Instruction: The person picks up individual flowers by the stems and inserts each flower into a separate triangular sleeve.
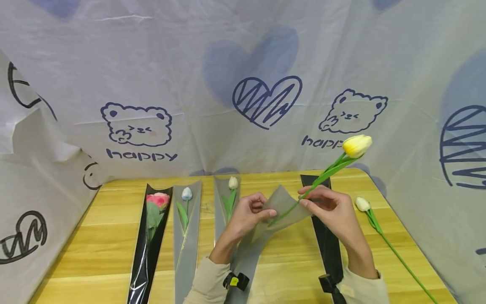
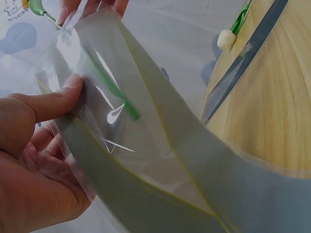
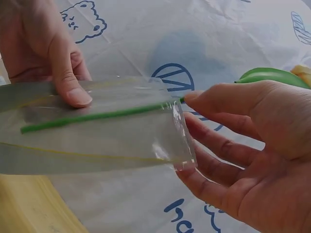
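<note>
A yellow artificial tulip [image 1: 357, 146] leans up to the right, its green stem [image 3: 97, 116] partly inside a grey flower sleeve with a clear front [image 2: 160, 131]. My left hand [image 1: 244, 217] pinches the sleeve near its mouth, thumb on the clear side. With thumb and fingers my right hand [image 1: 332, 211] pinches the stem just outside the opening, other fingertips touching the sleeve's edge. The stem's cut end shows through the film, well above the sleeve's narrow bottom.
On the wooden table [image 1: 292, 270] lie a pink flower [image 1: 158, 200] in a black sleeve, a blue tulip [image 1: 187, 194] and a white tulip [image 1: 233, 183] in grey sleeves. A black sleeve [image 1: 327, 240] lies under my right arm; a loose white tulip [image 1: 363, 204] is at the right.
</note>
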`<state>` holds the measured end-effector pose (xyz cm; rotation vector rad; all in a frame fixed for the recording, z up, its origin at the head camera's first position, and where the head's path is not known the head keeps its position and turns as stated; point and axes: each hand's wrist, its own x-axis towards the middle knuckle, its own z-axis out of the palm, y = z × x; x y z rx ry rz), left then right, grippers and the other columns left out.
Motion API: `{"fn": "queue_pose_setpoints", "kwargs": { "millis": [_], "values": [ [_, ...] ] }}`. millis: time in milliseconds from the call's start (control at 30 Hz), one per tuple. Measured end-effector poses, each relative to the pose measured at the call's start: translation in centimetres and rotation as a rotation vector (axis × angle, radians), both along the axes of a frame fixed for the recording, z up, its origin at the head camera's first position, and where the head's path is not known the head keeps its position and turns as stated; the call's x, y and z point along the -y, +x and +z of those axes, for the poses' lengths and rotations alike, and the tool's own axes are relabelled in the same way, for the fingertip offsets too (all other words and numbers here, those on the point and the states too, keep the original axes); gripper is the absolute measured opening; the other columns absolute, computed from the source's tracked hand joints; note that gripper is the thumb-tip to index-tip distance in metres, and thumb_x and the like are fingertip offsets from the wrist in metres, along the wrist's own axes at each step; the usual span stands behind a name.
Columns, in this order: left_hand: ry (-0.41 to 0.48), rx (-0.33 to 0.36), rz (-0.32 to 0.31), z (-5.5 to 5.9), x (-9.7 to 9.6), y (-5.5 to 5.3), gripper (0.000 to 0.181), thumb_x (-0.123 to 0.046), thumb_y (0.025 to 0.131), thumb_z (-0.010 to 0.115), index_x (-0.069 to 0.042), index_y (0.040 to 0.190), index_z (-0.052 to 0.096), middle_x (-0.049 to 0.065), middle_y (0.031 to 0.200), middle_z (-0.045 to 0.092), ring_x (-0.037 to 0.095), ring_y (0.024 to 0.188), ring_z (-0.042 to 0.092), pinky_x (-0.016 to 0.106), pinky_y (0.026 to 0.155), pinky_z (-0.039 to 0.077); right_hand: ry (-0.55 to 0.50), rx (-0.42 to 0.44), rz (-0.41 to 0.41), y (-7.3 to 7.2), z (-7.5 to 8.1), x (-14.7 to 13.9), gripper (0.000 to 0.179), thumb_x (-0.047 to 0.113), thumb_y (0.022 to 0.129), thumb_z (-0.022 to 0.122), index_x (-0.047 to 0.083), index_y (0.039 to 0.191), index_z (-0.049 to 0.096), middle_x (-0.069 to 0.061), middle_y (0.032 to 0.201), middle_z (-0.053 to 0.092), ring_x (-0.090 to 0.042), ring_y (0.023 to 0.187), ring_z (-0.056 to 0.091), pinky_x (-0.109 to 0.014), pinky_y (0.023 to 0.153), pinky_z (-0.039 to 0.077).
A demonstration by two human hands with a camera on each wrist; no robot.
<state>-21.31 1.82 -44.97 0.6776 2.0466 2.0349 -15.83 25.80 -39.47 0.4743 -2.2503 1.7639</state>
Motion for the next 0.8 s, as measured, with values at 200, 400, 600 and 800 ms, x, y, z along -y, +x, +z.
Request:
{"fn": "queue_pose_setpoints", "kwargs": {
  "millis": [200,400,600,800],
  "values": [
    [-0.004,-0.022,0.011,0.1,-0.26,0.07,0.019,0.003,0.085,0.081,0.005,0.09,0.063,0.015,0.081,0.072,0.012,0.067,0.06,0.022,0.062,0.046,0.023,0.037,0.041,-0.06,-0.09,0.22,0.006,0.002,0.095,0.073,0.003,0.1,0.076,-0.014,0.118,0.07,-0.02,0.102,0.071,-0.029,0.081,0.058],
    [0.032,0.001,0.027,0.15,-0.4,0.16,0.019,0.004,0.086,0.08,0.007,0.09,0.061,0.02,0.083,0.072,0.011,0.067,0.062,0.023,0.063,0.048,0.05,0.037,0.043,-0.18,-0.3,0.45,0.006,0.003,0.094,0.074,0.005,0.099,0.076,-0.012,0.118,0.07,-0.02,0.1,0.07,-0.029,0.078,0.058],
    [0.065,0.01,0.051,0.26,-0.45,0.19,0.02,0.005,0.086,0.08,0.006,0.091,0.061,0.017,0.085,0.073,0.01,0.069,0.063,0.023,0.063,0.048,0.08,0.051,0.024,-0.21,-0.32,0.41,0.006,0.001,0.093,0.075,0.002,0.098,0.076,-0.015,0.117,0.07,-0.019,0.099,0.071,-0.028,0.077,0.058],
    [0.046,-0.039,0.002,0.22,-0.73,0.26,0.019,0.004,0.087,0.079,0.006,0.095,0.062,0.022,0.088,0.073,0.01,0.07,0.062,0.024,0.065,0.048,0.178,0.085,-0.032,-0.35,-0.43,0.85,0.008,0.011,0.093,0.078,0.005,0.097,0.076,-0.008,0.097,0.073,-0.014,0.083,0.067,-0.026,0.074,0.054]
  ]
}}
